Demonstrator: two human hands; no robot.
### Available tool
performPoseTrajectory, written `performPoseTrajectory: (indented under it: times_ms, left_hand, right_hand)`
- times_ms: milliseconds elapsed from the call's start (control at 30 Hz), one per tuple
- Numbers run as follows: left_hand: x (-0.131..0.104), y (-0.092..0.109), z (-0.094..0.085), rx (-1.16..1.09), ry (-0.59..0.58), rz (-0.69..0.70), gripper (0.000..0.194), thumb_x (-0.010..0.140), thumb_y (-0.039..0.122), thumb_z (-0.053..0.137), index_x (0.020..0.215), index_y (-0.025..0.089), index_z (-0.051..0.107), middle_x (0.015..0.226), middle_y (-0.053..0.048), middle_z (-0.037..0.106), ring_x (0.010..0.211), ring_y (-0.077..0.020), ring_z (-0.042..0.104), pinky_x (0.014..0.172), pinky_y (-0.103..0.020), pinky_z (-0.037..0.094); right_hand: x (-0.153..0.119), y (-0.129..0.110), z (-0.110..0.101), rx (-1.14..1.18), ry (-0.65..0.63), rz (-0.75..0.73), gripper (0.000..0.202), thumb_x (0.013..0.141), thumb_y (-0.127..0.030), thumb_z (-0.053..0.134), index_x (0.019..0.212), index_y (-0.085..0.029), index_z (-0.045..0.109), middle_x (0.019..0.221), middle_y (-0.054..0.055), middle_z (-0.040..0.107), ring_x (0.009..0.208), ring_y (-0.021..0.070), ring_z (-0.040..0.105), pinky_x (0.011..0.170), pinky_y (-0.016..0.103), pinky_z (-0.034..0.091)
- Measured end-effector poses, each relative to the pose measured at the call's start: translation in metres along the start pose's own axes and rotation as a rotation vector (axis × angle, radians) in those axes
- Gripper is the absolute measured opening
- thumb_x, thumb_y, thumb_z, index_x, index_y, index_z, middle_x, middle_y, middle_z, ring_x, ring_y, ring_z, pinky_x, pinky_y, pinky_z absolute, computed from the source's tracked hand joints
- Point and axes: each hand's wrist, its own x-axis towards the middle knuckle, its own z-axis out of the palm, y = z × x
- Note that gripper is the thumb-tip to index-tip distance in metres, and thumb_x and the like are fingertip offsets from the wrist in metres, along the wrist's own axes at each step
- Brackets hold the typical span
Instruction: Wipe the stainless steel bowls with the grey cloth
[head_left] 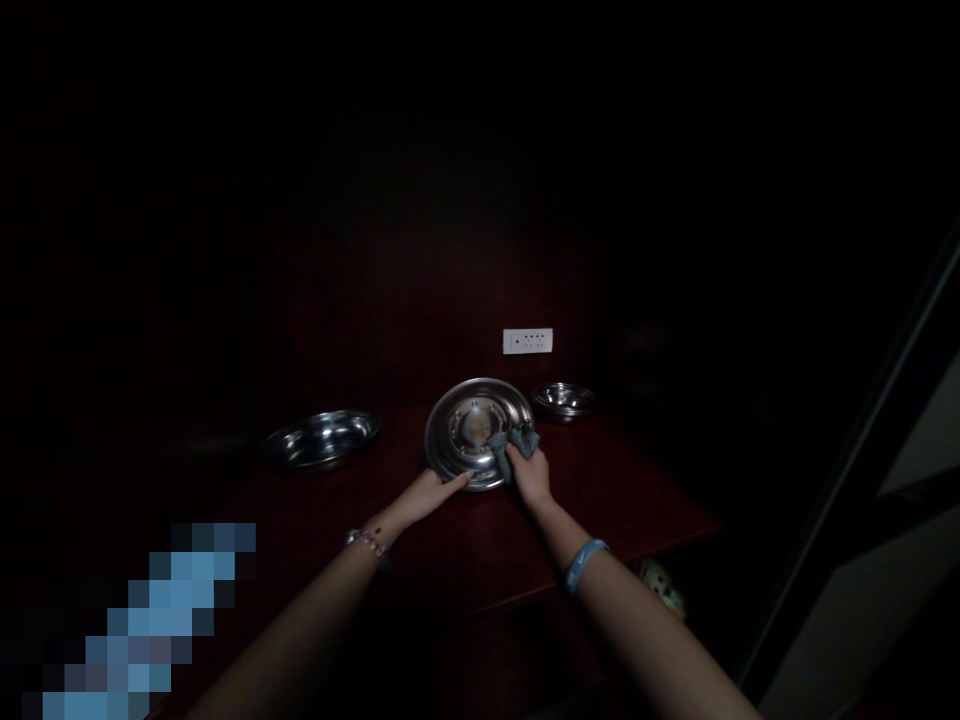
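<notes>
A round shiny metal plate (478, 424) with a wide rim is tilted up above the dark red table, its ringed face towards me. My left hand (427, 497) grips its lower left rim, thumb lying over the edge. In my right hand (531, 476) is a bunched grey cloth (501, 455), pressed to the plate's right side. To the left a wide metal bowl (324, 440) rests on the table. Beyond the plate, at the right, sits a smaller metal bowl (564, 400), which looks like a stack.
The table (600, 500) has its front edge running below my wrists. A white wall socket panel (527, 341) is on the dark wall behind. Under the right edge shows a pale spotted object (663, 588) of unclear kind. A dark frame (847, 500) stands at far right.
</notes>
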Motion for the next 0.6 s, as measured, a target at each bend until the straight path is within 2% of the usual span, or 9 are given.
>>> performPoseTrajectory:
  times_ms: [267, 600]
  left_hand:
    - [-0.001, 0.007, 0.001, -0.018, -0.027, -0.016, 0.068, 0.083, 0.052, 0.060, 0.139, 0.016, 0.048, 0.149, -0.012, 0.046, 0.138, -0.0279, 0.043, 0.120, -0.047, 0.024]
    - [0.006, -0.009, 0.000, -0.072, 0.005, -0.026, 0.069, 0.078, 0.048, 0.066, 0.135, 0.012, 0.052, 0.143, -0.015, 0.053, 0.134, -0.0286, 0.048, 0.117, -0.047, 0.029]
  right_hand:
    - [-0.002, -0.005, -0.001, 0.004, 0.003, 0.033, 0.034, 0.075, -0.041, 0.063, 0.099, -0.019, 0.072, 0.104, 0.007, 0.076, 0.100, 0.0247, 0.070, 0.089, 0.033, 0.053]
    - [-0.001, -0.004, -0.002, -0.031, -0.010, 0.032, 0.036, 0.076, -0.039, 0.063, 0.104, -0.018, 0.071, 0.109, 0.009, 0.074, 0.103, 0.0244, 0.069, 0.092, 0.034, 0.052]
